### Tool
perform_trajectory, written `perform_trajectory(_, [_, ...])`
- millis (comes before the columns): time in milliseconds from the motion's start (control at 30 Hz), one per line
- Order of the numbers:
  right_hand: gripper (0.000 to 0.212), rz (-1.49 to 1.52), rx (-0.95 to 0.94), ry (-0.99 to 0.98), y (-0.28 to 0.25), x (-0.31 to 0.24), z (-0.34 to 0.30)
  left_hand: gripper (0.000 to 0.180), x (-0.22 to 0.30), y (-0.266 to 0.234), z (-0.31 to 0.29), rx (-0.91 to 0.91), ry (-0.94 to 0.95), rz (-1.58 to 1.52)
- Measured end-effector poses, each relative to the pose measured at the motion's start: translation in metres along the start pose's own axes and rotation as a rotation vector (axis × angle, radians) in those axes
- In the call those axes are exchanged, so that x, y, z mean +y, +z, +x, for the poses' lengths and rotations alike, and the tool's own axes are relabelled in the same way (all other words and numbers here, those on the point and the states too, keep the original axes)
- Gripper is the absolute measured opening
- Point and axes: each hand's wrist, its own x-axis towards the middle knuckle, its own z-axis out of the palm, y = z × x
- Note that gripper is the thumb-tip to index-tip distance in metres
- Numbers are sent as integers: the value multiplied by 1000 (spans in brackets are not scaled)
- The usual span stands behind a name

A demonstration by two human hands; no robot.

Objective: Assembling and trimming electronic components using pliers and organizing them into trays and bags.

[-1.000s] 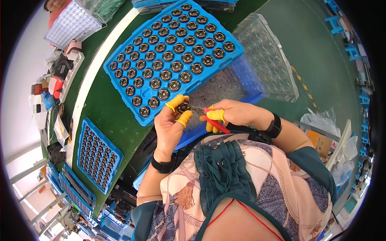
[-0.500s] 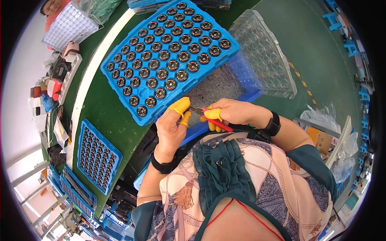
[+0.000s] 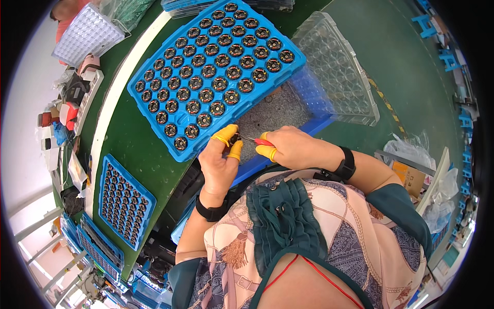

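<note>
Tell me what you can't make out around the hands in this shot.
- Small round part, head view: mostly hidden by the left hand fingertips; details too small.
- Red-handled tool: handles covered by the right hand; tip too small.
- Blue bin: contents blurred, part-covered by the blue tray.

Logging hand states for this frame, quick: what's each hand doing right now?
Left hand: closed, pinching a small round dark part between yellow-capped fingertips.
Right hand: closed on a red-handled tool, tip at the part.
</note>
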Motion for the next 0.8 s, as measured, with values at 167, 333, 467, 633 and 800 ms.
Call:
perform_trajectory(167, [41, 552, -172, 146, -5, 8, 0, 41, -3, -3, 4, -42, -306, -581])
perform_trajectory(333, [38, -3, 49, -61, -7, 11, -4, 45, -2, -10, 6, -49, -403, -700])
perform_trajectory(467, [40, -143, 160, -135, -9, 5, -8, 42, -10, -9, 5, -117, -341, -633])
perform_trajectory(633, [42, -369, 309, -224, -9, -1, -9, 41, -9, -10, 3, -170, -358, -633])
perform_trajectory(800, [44, -414, 305, -256, -11, -2, -7, 42, -8, -14, 3, -241, -403, -578])
